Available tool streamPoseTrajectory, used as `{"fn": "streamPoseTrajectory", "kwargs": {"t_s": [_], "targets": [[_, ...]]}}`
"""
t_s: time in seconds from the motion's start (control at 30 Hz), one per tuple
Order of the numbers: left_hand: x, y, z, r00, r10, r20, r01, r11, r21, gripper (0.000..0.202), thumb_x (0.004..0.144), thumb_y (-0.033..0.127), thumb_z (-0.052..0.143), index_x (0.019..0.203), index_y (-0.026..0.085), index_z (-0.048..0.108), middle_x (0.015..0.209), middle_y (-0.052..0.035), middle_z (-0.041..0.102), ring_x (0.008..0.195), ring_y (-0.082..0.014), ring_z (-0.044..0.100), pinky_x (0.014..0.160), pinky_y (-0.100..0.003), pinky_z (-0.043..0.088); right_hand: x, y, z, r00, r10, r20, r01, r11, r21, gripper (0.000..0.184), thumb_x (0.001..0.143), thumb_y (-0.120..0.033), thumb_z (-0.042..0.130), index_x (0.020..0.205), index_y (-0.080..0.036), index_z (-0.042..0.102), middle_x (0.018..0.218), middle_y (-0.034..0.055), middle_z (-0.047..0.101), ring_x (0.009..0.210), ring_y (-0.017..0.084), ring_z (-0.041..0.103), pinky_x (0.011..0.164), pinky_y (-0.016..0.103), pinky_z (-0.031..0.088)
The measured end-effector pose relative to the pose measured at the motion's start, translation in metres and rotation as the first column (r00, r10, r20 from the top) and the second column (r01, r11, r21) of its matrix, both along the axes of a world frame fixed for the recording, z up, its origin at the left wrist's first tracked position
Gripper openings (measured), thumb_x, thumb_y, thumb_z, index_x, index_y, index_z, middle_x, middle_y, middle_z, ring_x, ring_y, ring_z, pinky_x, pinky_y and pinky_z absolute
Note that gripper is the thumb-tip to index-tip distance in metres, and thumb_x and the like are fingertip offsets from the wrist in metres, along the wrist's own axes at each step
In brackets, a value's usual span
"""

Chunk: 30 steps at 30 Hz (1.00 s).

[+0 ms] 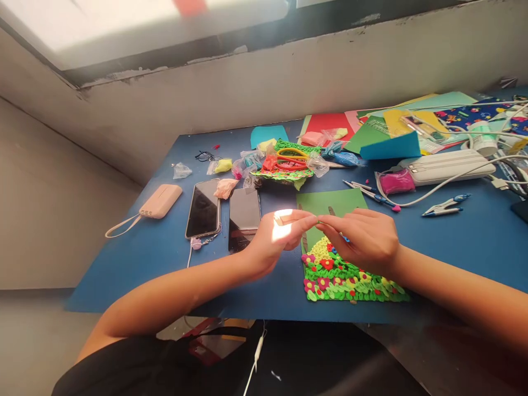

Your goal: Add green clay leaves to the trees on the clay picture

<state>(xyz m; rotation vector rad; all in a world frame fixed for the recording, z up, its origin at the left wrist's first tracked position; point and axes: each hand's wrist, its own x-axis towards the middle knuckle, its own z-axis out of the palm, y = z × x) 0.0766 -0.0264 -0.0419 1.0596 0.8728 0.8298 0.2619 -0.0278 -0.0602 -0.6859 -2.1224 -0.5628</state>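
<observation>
The left hand (282,234) and the right hand (365,235) are nearly closed, their fingertips meeting around one tiny green piece (318,221), mostly hidden. Below the right hand lies the flower-decorated green card (330,204).

two hands (278,236) (367,236), two phones (203,206) (243,214), one peach power bank (160,201), one flower-covered green card (336,269), one blue table (140,258)
</observation>
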Motion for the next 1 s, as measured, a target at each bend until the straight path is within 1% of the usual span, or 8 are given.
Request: {"fn": "streamPoseTrajectory", "kwargs": {"t_s": [0.13, 0.37, 0.47, 0.6, 0.67, 0.8, 0.93, 1.0], "targets": [[-0.0002, -0.0012, 0.0016, 1.0, -0.012, -0.006, 0.012, 1.0, -0.003, 0.027, 0.077, 0.038, 0.073, 0.08, 0.013, 0.067, 0.047, 0.0101, 0.032, 0.046, -0.0045, 0.022, 0.044, -0.021, 0.015, 0.0005, 0.0003, -0.0013, 1.0, 0.0, -0.001, 0.0, 1.0, 0.012, 0.007, 0.087, -0.013, 0.063, 0.094, -0.011, 0.062, 0.052, -0.0029, 0.061, 0.045, 0.007, 0.05, 0.05, 0.023, 0.04], [-0.0004, -0.0002, 0.0003, 0.996, 0.011, -0.086, -0.006, 0.999, 0.053, 0.031, 0.073, 0.042, 0.078, 0.073, 0.013, 0.066, 0.051, 0.0083, 0.037, 0.048, -0.0038, 0.026, 0.043, -0.02, 0.016, -0.0012, 0.0004, -0.0022, 1.0, 0.021, -0.001, -0.021, 1.0, 0.013, 0.013, 0.084, -0.012, 0.067, 0.096, -0.011, 0.061, 0.055, -0.0021, 0.063, 0.044, 0.007, 0.049, 0.048, 0.024, 0.038], [0.0001, -0.0005, 0.0001, 0.997, 0.014, -0.075, -0.01, 0.998, 0.061, 0.03, 0.073, 0.041, 0.078, 0.07, 0.013, 0.065, 0.05, 0.0083, 0.036, 0.048, -0.0036, 0.026, 0.043, -0.02, 0.017, -0.0014, -0.0001, -0.0019, 1.0, 0.024, -0.005, -0.024, 1.0, 0.011, 0.012, 0.085, -0.011, 0.066, 0.096, -0.011, 0.061, 0.055, -0.0022, 0.063, 0.044, 0.007, 0.048, 0.048, 0.024, 0.037], [0.0003, -0.0001, 0.0005, 0.999, 0.026, -0.038, -0.026, 1.0, 0.009, 0.03, 0.071, 0.04, 0.078, 0.074, 0.013, 0.066, 0.046, 0.0098, 0.032, 0.045, -0.0038, 0.023, 0.043, -0.021, 0.015, -0.0006, -0.0009, -0.0018, 0.999, 0.029, -0.019, -0.029, 1.0, 0.002, 0.011, 0.085, -0.009, 0.065, 0.095, -0.01, 0.061, 0.055, -0.0014, 0.062, 0.045, 0.008, 0.05, 0.049, 0.024, 0.039], [0.0001, 0.0001, 0.0005, 0.999, 0.034, -0.021, -0.034, 0.999, 0.001, 0.029, 0.072, 0.039, 0.077, 0.072, 0.012, 0.065, 0.045, 0.0101, 0.031, 0.045, -0.0036, 0.022, 0.043, -0.021, 0.015, -0.0003, -0.001, -0.0022, 0.999, 0.032, -0.02, -0.032, 0.999, -0.001, 0.011, 0.085, -0.011, 0.066, 0.095, -0.01, 0.061, 0.055, -0.001, 0.063, 0.045, 0.008, 0.05, 0.049, 0.024, 0.04], [0.001, -0.0004, 0.0, 0.998, 0.063, -0.016, -0.063, 0.998, 0.015, 0.029, 0.071, 0.037, 0.078, 0.069, 0.012, 0.065, 0.046, 0.0097, 0.032, 0.044, -0.0032, 0.023, 0.043, -0.021, 0.016, -0.0005, -0.0007, -0.0041, 0.999, 0.025, -0.026, -0.026, 1.0, -0.001, 0.013, 0.086, -0.015, 0.066, 0.097, -0.01, 0.062, 0.055, -0.0015, 0.063, 0.044, 0.008, 0.05, 0.048, 0.024, 0.04], [0.0019, -0.0018, -0.0002, 0.998, 0.06, -0.012, -0.06, 0.998, 0.013, 0.027, 0.071, 0.036, 0.077, 0.069, 0.012, 0.065, 0.045, 0.0097, 0.032, 0.044, -0.0034, 0.023, 0.043, -0.021, 0.016, -0.0007, -0.0005, -0.0044, 0.999, 0.013, -0.04, -0.013, 1.0, -0.003, 0.013, 0.086, -0.011, 0.065, 0.098, -0.008, 0.062, 0.055, -0.0009, 0.063, 0.045, 0.008, 0.05, 0.048, 0.024, 0.041], [0.0015, -0.0023, 0.0, 0.998, 0.056, -0.009, -0.055, 0.998, 0.008, 0.026, 0.072, 0.037, 0.076, 0.073, 0.013, 0.067, 0.044, 0.0098, 0.032, 0.044, -0.0039, 0.024, 0.043, -0.021, 0.016, -0.0006, -0.0006, -0.0038, 0.999, 0.019, -0.036, -0.019, 1.0, -0.004, 0.011, 0.086, -0.012, 0.064, 0.097, -0.01, 0.062, 0.055, -0.0017, 0.063, 0.045, 0.007, 0.05, 0.049, 0.023, 0.041]]}}
